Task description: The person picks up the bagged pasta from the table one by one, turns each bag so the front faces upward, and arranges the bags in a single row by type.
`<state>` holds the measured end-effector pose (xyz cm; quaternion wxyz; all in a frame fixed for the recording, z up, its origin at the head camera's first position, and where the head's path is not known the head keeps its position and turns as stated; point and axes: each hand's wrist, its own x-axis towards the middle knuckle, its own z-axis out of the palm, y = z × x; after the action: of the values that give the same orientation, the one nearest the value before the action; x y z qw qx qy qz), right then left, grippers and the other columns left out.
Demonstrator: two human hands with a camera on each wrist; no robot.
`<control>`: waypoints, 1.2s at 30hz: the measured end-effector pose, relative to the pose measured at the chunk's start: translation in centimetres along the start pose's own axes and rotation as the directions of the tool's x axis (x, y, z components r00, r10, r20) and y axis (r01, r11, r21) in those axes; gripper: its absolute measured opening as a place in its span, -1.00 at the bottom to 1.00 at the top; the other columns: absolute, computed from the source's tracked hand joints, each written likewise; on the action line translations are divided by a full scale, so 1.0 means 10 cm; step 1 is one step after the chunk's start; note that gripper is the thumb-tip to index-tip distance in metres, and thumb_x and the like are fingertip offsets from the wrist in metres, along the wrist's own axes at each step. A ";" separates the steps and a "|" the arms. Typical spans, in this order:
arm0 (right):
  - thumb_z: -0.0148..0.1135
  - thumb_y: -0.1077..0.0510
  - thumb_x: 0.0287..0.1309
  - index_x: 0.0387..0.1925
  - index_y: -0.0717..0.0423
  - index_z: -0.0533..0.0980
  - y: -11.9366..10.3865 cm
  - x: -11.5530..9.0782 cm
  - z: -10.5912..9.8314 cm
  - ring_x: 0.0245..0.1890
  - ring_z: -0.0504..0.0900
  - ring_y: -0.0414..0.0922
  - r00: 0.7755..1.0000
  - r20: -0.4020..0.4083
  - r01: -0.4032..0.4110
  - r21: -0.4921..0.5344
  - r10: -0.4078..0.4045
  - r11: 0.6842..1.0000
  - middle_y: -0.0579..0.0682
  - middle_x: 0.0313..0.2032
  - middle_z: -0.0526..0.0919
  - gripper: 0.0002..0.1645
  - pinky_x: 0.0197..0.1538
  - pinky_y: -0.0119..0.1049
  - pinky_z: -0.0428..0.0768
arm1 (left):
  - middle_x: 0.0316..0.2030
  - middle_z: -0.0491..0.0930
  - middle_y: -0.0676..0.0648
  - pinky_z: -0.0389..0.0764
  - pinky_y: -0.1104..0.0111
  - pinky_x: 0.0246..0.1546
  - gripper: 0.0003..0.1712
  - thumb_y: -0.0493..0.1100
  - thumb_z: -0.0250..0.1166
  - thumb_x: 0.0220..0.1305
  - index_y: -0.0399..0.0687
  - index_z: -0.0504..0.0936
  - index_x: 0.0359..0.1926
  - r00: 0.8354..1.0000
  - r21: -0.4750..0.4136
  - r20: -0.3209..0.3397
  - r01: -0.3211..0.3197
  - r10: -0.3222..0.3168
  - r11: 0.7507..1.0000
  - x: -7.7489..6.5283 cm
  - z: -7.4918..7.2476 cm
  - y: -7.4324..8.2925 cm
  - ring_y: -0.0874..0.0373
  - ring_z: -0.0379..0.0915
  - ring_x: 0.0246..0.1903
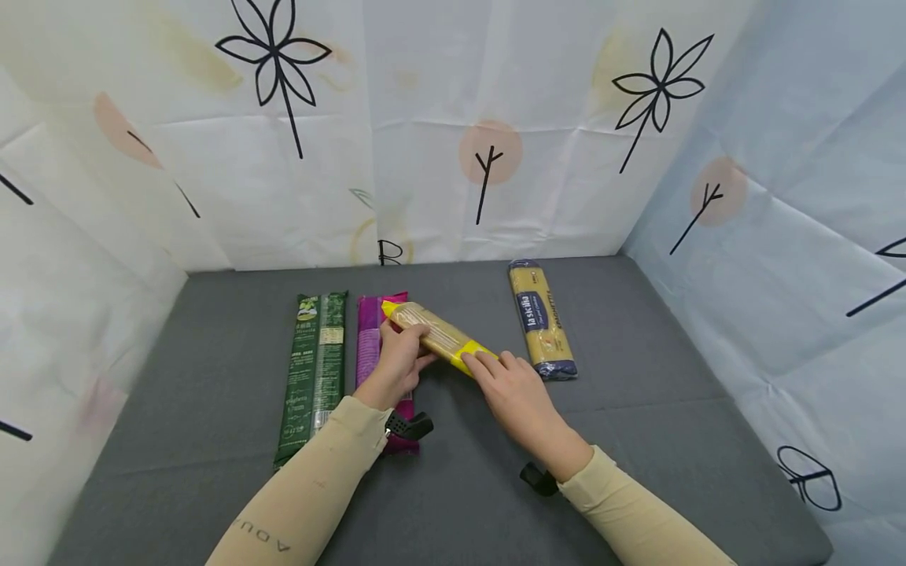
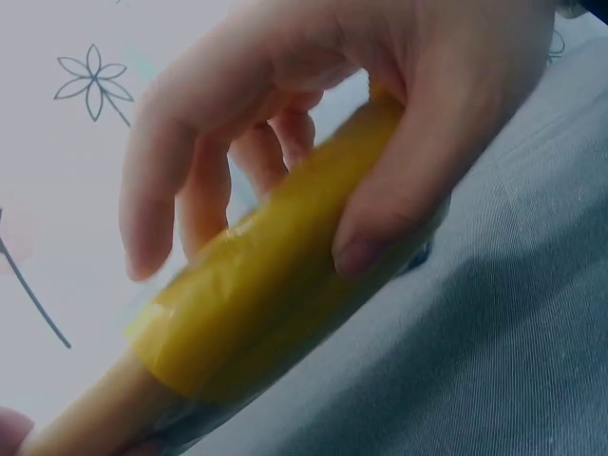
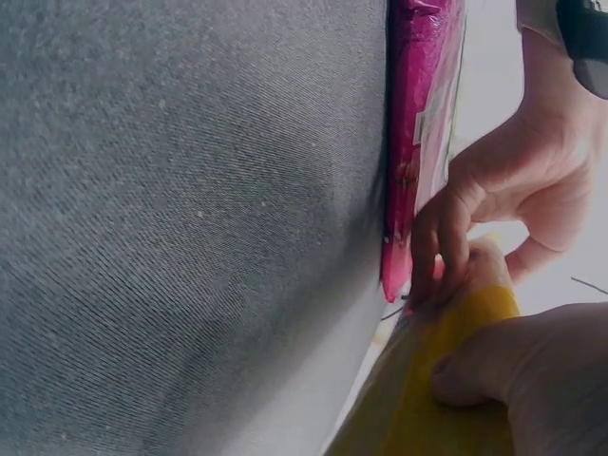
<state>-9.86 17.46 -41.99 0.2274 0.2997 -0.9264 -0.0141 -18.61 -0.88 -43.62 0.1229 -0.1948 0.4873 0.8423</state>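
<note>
The pack of noodles [image 1: 447,336] is near the middle of the frame. It slants from upper left down to lower right, and it looks lifted off the worktop [image 1: 453,511]. It is see-through in the middle and yellow at both ends. The noodles look long, straight and dry. I think the pack is light and stiff, but the noodles could snap if it is bent hard. The shiny wrap may be a bit slippery. A soft hold near both ends, with thumb and fingers on each side, should keep it straight.

Both hands grip it now. The left hand [image 1: 398,362] pinches it near its upper left end, and the right hand [image 1: 520,399] holds its lower right end.

Behind the left hand lies a purple pack [image 1: 369,338]. I cannot tell if the noodles touch it. Just left of that is a green pack [image 1: 300,393]. A gold pack [image 1: 557,342] with blue ends lies right of the middle. At the top hangs a pale cloth [image 1: 425,63] with flowers drawn on it.
</note>
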 end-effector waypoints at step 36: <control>0.14 0.00 0.37 0.40 0.13 0.16 0.14 -0.05 0.13 0.04 0.57 0.02 0.774 0.613 -0.633 0.754 0.159 0.177 0.17 0.20 0.44 -0.31 0.04 -0.07 0.57 | 0.36 0.17 -0.14 0.06 0.00 0.35 -0.45 -0.06 -0.20 0.57 -0.02 0.04 0.49 0.981 0.057 0.195 -0.027 0.016 0.998 0.02 -0.04 0.12 -0.06 0.05 0.36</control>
<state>-10.79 18.79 -43.11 -0.1909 0.1034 -0.8200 0.5295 -19.15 -1.80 -42.95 0.1664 -0.1028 0.5000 0.8437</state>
